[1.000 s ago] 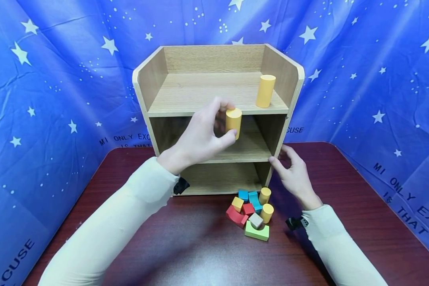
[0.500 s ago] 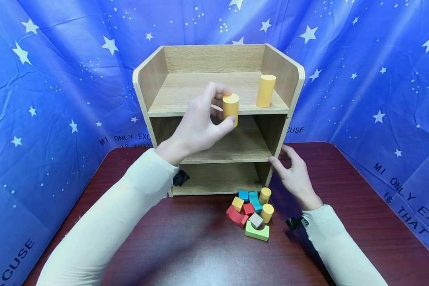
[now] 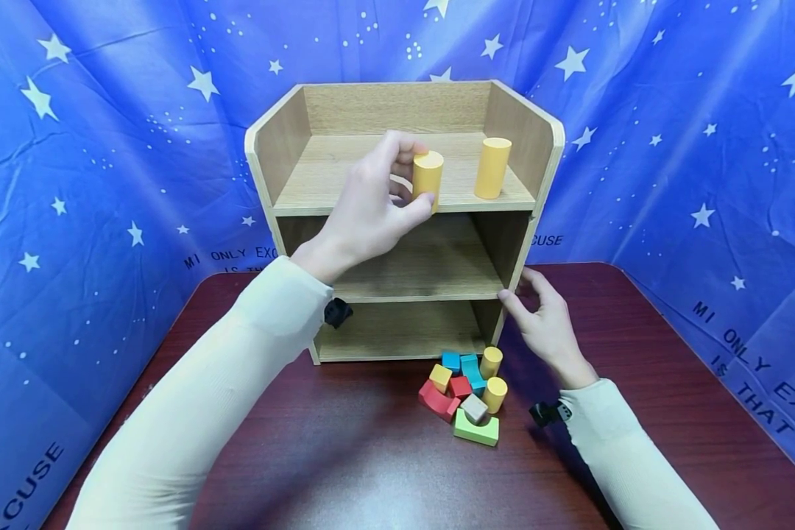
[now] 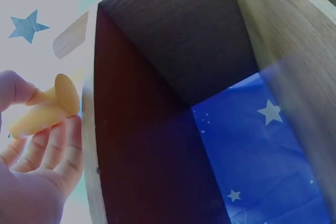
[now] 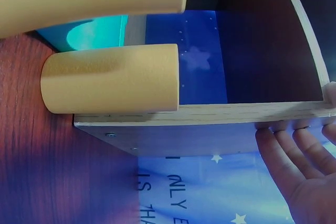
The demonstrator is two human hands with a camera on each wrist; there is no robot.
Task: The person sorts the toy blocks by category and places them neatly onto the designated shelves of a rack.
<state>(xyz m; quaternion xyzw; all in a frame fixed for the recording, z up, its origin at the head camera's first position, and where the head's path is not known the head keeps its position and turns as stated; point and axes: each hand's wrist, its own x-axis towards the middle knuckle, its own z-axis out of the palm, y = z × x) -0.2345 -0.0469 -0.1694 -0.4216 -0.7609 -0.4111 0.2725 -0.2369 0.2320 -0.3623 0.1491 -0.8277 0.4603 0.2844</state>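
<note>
My left hand [image 3: 371, 202] pinches a yellow wooden cylinder [image 3: 428, 177] upright between thumb and fingers, in front of the top board's front edge. In the left wrist view the same cylinder [image 4: 44, 111] lies between thumb and fingertips, close beside the shelf's edge. A second yellow cylinder [image 3: 493, 169] stands on the top board of the small wooden shelf [image 3: 397, 210], near its right side. My right hand [image 3: 546, 324] rests on the shelf's right side panel, thumb at the front edge. The right wrist view shows its fingers [image 5: 286, 156] lying along the panel's outer face.
On the dark red table [image 3: 344, 456], by the shelf's lower right front, lie several blocks: two yellow cylinders [image 3: 495, 395], a light green bridge block [image 3: 476, 428], a red arch [image 3: 439, 401], and blue, red, yellow and grey pieces. A blue starry curtain [image 3: 139, 147] surrounds the table.
My left hand has risen with the yellow cylinder, from in front of the middle compartment to the top board's level. The right hand stays at the side panel.
</note>
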